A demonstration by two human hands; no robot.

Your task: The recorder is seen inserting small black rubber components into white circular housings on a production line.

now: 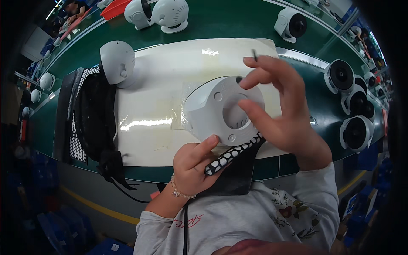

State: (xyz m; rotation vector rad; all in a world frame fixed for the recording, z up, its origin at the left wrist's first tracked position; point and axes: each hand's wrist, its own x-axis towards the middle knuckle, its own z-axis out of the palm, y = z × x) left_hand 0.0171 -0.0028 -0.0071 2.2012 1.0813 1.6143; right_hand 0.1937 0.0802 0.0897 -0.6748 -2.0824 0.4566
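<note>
A white rounded camera (pixel 199 110) is tilted in front of me, its round base (pixel 218 117) with a central recess facing up. My left hand (pixel 193 168) is closed on its near edge, the thumb pressed on the base rim. Next to that hand runs a black strip with white dots (pixel 229 159). Above the right side of the base, my right hand (pixel 280 102) has its thumb and fingers apart. A small dark spot shows by one fingertip, and a thin dark piece (pixel 254 55) sticks up by another; I cannot make out either.
A pale sheet (pixel 148 102) covers part of the green table (pixel 229 25). At left, another white camera (pixel 117 63) stands beside a black cloth bundle (pixel 95 114). More white cameras (pixel 170 15) stand at the back, and several with black fronts (pixel 356 133) are at right.
</note>
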